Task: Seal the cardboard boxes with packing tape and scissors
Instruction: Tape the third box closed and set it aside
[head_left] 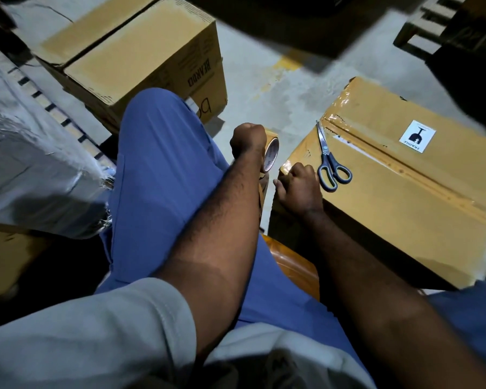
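The left hand [249, 140] is closed round the tape roll [272, 154], just off the near corner of the box [404, 197]; the right hand [300, 188] curls its fingers over that corner, likely pinning the tape end; the scissors [330, 161] lie shut on the lid beside it. The roll looks light and stiff, best held through its core; loose tape will cling and wrinkle; a fragile label [417, 136] advises gentle pressing. Bare floor [264, 80] separates this box from a second box [129, 54]; the knee crowds the left.

Dim grey concrete floor [247, 68]
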Tool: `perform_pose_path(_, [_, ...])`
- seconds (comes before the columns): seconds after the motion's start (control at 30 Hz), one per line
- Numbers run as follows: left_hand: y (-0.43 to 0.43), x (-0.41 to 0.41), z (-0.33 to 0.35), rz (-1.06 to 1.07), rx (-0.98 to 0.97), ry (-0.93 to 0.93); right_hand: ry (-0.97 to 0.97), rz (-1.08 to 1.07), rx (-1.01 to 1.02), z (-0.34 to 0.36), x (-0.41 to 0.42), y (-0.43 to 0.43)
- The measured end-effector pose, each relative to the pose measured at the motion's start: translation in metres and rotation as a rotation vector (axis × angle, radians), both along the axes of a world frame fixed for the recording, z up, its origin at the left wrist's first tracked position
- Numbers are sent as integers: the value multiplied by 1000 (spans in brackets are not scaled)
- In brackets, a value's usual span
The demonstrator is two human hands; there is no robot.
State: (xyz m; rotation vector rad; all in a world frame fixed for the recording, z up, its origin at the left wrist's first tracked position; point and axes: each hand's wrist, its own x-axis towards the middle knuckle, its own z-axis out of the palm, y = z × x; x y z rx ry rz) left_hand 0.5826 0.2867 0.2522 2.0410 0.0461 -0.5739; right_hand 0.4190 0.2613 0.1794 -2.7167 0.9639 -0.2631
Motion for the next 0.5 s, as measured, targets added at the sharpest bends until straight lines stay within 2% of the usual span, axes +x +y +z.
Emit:
perform_pose_path(0.13, [0, 0, 1, 11, -17, 19, -171, -157, 252, 13, 6, -10])
perform_pose_path(0.2, [1, -2, 3, 15, -21, 36, -233, -269, 316, 21, 10, -13])
perform_pose_path(0.5, [6, -1, 6, 29, -14, 55, -64, -178, 140, 21, 11, -16])
